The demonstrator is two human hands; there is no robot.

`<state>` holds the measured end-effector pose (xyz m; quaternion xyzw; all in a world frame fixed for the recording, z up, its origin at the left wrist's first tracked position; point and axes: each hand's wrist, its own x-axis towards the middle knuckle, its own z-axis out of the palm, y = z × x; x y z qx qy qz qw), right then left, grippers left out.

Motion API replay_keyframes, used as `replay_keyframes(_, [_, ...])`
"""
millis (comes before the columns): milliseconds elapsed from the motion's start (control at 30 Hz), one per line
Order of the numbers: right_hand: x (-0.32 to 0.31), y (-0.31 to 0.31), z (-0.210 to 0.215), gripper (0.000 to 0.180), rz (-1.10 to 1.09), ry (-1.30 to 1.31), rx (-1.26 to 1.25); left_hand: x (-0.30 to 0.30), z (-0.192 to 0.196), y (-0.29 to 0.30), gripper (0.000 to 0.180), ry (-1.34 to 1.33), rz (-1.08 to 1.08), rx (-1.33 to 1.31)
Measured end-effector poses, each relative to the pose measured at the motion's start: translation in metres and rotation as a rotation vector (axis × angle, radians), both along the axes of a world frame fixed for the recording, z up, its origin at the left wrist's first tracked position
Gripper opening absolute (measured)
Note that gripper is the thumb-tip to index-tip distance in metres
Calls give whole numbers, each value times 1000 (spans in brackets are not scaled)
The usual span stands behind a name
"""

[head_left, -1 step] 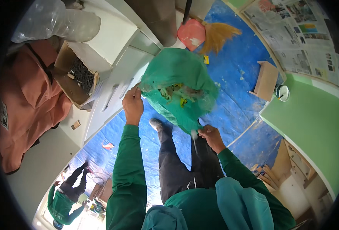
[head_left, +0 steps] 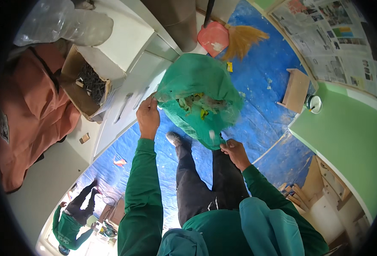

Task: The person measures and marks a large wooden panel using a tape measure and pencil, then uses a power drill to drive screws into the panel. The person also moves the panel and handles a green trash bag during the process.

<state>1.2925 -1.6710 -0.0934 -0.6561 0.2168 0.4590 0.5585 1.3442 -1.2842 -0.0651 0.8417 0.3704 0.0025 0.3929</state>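
A green mesh-like plastic bag hangs open in front of me, its mouth spread between both hands. Inside it lies a heap of rubbish, with crumpled pale wrappings and some yellow-green scraps. My left hand pinches the bag's rim at its left side. The near right part of the rim is gripped by my right hand, fingers closed on it. A small blurred white thing shows against the bag close to my right hand; its kind cannot be made out.
Blue sheeting covers the floor. Beyond the bag are a red dustpan and a straw broom. White drawers stand left, with a cardboard box above. A green surface lies right. Another person is at lower left.
The small blurred white thing near my right hand has shifted upward against the bag. Both hands keep the same hold on the rim.
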Motion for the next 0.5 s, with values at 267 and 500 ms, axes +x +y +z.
replay_keyframes(267, [2, -5, 24, 71, -107, 76, 221, -75, -13, -86, 77, -246, -609, -315])
replay_keyframes(500, [-43, -151, -117, 21, 1148, -905, -114, -250, 86, -122, 60, 208, -209, -441])
